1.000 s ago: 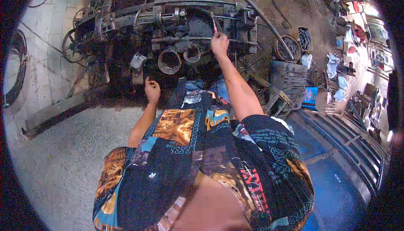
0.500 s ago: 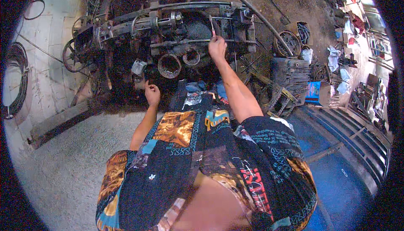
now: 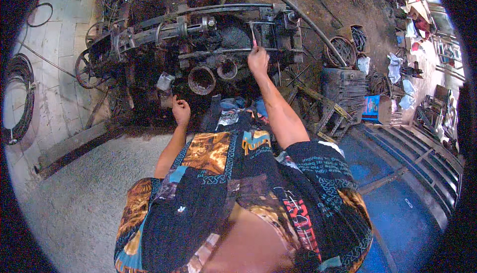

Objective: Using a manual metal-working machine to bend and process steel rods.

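My right hand is closed round a slim tool with a pink-red handle. The tool's thin, pale end points away from me, over the dark bed of a greasy metal machine with rails and a shaft. My left hand hangs nearer to me, index finger out and the others loosely curled, with nothing visible in it. Just beyond its fingertips is a small, pale, clear-looking container. Two round, rusty-rimmed cups sit between the hands, on the machine's near side.
Handwheels stand at the machine's left end, and a long metal pipe slants across its right. Farther right are a dark crate of rods and a blue box. A coiled black cable hangs on the left wall.
The view has shifted slightly. My right hand still grips the tool over the machine bed, and my left hand keeps nearly the same place and shape.
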Tool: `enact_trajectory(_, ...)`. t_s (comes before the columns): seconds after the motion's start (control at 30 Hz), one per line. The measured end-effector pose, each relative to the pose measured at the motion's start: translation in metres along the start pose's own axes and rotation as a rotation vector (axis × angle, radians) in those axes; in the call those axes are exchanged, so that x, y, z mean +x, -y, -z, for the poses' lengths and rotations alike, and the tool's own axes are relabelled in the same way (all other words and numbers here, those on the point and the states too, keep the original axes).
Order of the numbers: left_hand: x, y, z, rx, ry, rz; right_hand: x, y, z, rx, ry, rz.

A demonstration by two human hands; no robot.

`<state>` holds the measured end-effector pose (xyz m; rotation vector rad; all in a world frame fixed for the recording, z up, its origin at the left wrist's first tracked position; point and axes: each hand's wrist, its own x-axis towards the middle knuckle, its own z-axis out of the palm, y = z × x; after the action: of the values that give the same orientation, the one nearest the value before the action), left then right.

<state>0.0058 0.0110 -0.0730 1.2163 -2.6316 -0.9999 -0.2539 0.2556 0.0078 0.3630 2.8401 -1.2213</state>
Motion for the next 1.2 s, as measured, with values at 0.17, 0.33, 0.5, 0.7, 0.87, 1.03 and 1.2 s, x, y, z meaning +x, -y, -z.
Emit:
enact_trajectory(0.17,-0.002,0.009,-0.001,-0.052,-0.096,-0.048,-0.016,-0.022,-0.005,-0.01,0.019,0.032)
enact_trajectory(0.33,-0.003,0.003,0.001,0.002,-0.078,-0.091,0.012,0.006,0.0,0.03,0.04,0.004)
enact_trajectory(0.5,0.004,0.009,-0.001,0.007,-0.044,-0.006,0.001,-0.02,-0.006,-0.047,0.04,-0.047)
enact_trajectory(0.7,0.001,0.006,0.005,-0.003,-0.032,0.003,-0.004,-0.034,0.001,0.03,0.009,0.01)
enact_trajectory(0.87,-0.003,-0.003,0.012,-0.009,-0.014,-0.029,0.023,-0.003,0.005,0.007,0.114,-0.026)
enact_trajectory(1.03,-0.003,0.004,0.005,-0.025,-0.045,-0.027,-0.001,-0.019,0.005,-0.044,0.088,-0.062)
enact_trajectory(1.2,-0.007,-0.003,0.006,-0.042,-0.018,0.009,-0.001,-0.03,0.005,0.001,0.053,-0.031)
